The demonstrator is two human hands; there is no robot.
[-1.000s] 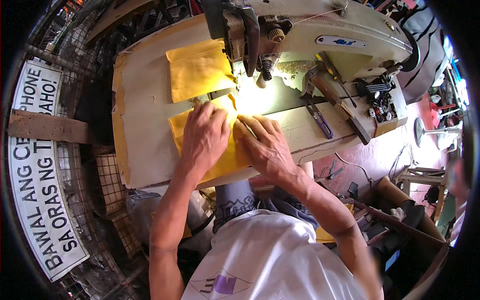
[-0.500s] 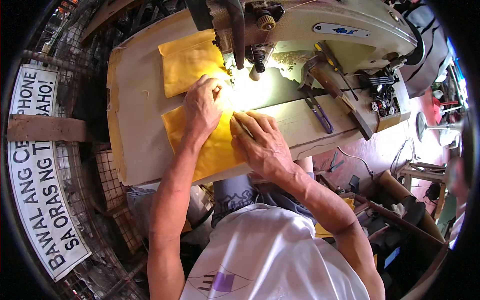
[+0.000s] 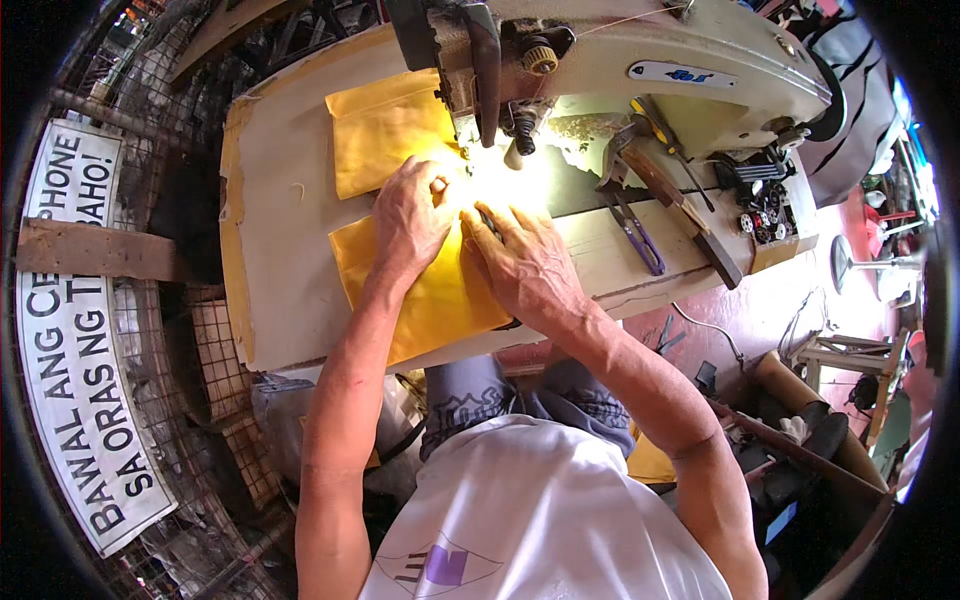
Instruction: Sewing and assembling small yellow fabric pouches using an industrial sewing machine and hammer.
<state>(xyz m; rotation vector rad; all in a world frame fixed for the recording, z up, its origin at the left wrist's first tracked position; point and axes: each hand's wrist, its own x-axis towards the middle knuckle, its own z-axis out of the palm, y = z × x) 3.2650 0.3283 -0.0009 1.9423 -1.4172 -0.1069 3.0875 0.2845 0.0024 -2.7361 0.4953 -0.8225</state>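
A yellow sheet of fabric or leather (image 3: 425, 300) lies on the machine table, one end running into the bright light under the sewing machine (image 3: 590, 50). My left hand (image 3: 412, 215) is closed, thumb and fingertips pinching the sheet's upper edge just left of the needle area. My right hand (image 3: 525, 260) lies flat on the sheet's right side, fingers stretched toward the needle; glare washes out its fingertips. Another yellow piece (image 3: 385, 135), with a folded upper edge, lies beyond my left hand. The needle and presser foot are hard to make out in the glare.
Right of my right hand lie purple-handled thread snips (image 3: 640, 240), a hammer (image 3: 655, 180) and a yellow-black screwdriver (image 3: 660, 128). Small bobbins (image 3: 768, 222) stand at the table's right end. Wire mesh with a white sign (image 3: 75, 350) rises on the left.
My right hand has moved slightly up toward the needle, and the sheet's lower right corner now shows beside its wrist. My left hand keeps its pinch. The whole view has shifted a little.
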